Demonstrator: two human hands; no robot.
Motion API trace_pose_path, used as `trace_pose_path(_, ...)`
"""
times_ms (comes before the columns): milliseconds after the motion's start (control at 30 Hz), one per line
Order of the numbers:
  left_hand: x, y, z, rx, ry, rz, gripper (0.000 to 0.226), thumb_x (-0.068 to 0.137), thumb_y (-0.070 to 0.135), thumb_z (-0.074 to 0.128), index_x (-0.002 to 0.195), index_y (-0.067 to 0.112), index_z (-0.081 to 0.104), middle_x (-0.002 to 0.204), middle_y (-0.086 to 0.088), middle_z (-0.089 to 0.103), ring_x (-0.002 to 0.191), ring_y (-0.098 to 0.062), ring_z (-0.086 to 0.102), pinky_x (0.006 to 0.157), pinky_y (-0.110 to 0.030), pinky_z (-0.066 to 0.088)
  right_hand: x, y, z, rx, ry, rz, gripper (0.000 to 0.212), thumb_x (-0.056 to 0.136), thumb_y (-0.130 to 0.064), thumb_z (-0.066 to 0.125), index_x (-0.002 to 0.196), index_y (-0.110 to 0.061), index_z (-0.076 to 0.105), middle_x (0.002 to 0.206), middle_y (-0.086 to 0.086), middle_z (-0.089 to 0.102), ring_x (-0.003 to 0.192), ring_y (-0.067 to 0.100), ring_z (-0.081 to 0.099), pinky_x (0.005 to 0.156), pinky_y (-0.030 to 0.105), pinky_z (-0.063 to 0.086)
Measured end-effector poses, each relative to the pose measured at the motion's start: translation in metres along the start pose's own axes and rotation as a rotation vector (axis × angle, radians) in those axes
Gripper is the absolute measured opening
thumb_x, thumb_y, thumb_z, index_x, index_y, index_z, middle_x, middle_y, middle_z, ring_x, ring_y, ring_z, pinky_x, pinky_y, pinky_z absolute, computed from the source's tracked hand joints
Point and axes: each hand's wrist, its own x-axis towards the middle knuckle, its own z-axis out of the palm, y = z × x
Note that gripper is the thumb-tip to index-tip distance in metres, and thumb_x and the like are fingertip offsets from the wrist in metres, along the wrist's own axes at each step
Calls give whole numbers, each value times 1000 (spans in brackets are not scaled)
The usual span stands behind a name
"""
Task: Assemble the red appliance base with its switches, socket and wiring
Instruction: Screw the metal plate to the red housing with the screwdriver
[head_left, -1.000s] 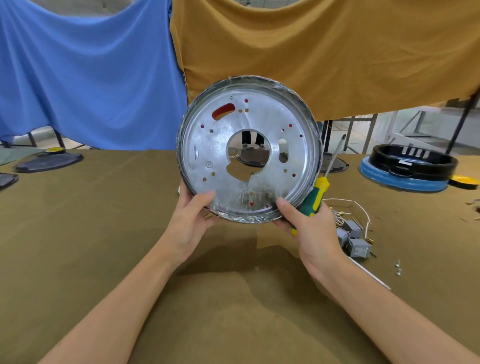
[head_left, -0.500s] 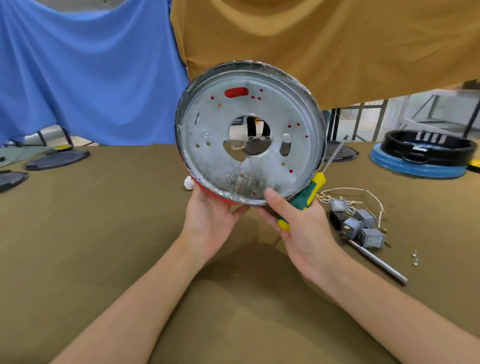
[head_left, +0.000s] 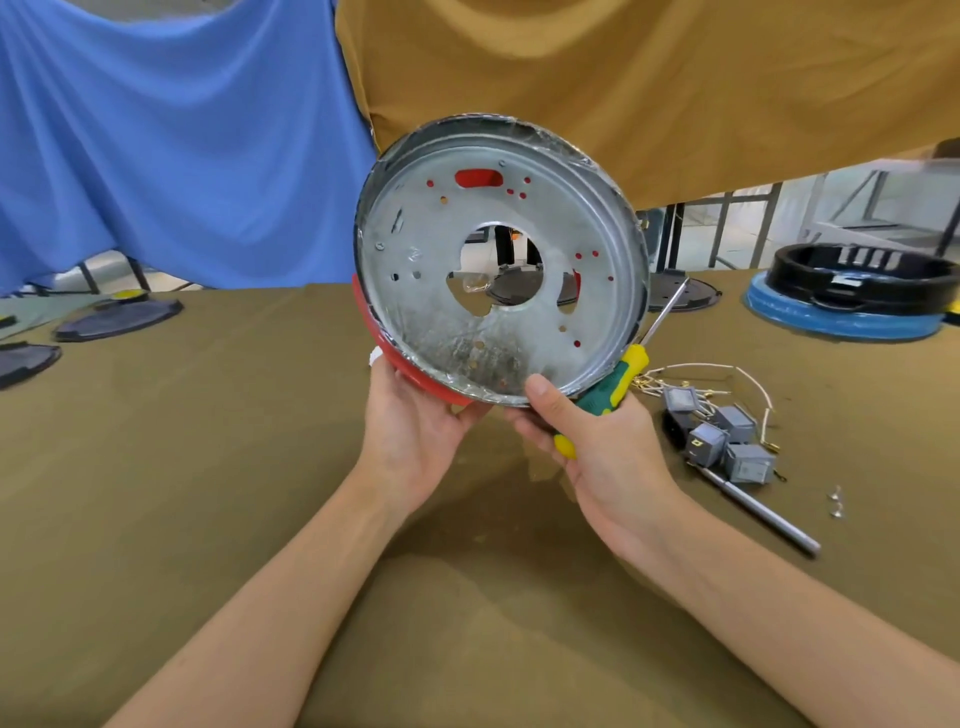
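I hold the red appliance base (head_left: 498, 260) upright above the table, its silver metal inner plate facing me, red rim showing at the lower left. My left hand (head_left: 415, 415) grips its lower left edge. My right hand (head_left: 597, 441) grips the lower right edge, thumb on the plate, and also holds a green and yellow screwdriver (head_left: 613, 387) whose shaft points up right. Several grey switches (head_left: 722, 436) and white wiring (head_left: 727, 371) lie on the table to the right.
A metal rod (head_left: 758, 514) and small screws (head_left: 835, 501) lie right of the switches. A black ring on a blue base (head_left: 852, 296) stands at the far right. Dark flat plates (head_left: 117, 319) lie at the far left. Blue and ochre cloths hang behind.
The base has turned clockwise in my hands, the red slot moving from upper left to the top, and its left side has tilted away, showing the red rim. My left hand shifted under it.
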Motion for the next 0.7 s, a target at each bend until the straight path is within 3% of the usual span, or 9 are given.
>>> trace_pose_path(133, -1, 0, 2, 2, 4, 3, 55, 106, 44, 21, 146, 17, 46, 138, -10, 61, 129, -30, 56, 96, -44, 54, -1, 1, 0, 8, -15, 17, 46, 78, -8, 76, 122, -6, 62, 108, 10, 75, 86, 26, 74, 69, 24, 58)
trace_pose_path(300, -4, 1, 3, -12, -2, 28, 57, 104, 49, 25, 147, 17, 45, 143, -12, 56, 133, -35, 51, 110, -53, 40, -2, 3, 1, -55, -25, -33, 57, 67, -18, 82, 120, -8, 64, 107, 9, 75, 82, 24, 73, 69, 25, 57)
trace_pose_path(600, -5, 3, 3, -22, 38, 17, 56, 105, 45, 24, 146, 15, 46, 140, -13, 58, 132, -34, 52, 109, -51, 43, 0, 2, -2, -66, -30, -36, 50, 70, -18, 81, 117, -11, 65, 105, 9, 75, 81, 24, 74, 69, 24, 57)
trace_pose_path(700, -4, 2, 3, -10, 47, 11, 56, 105, 44, 23, 146, 13, 45, 140, -13, 59, 132, -35, 52, 103, -47, 48, -1, 1, -1, -40, -33, -38, 51, 70, -16, 81, 118, -10, 65, 106, 10, 75, 81, 24, 74, 68, 23, 57)
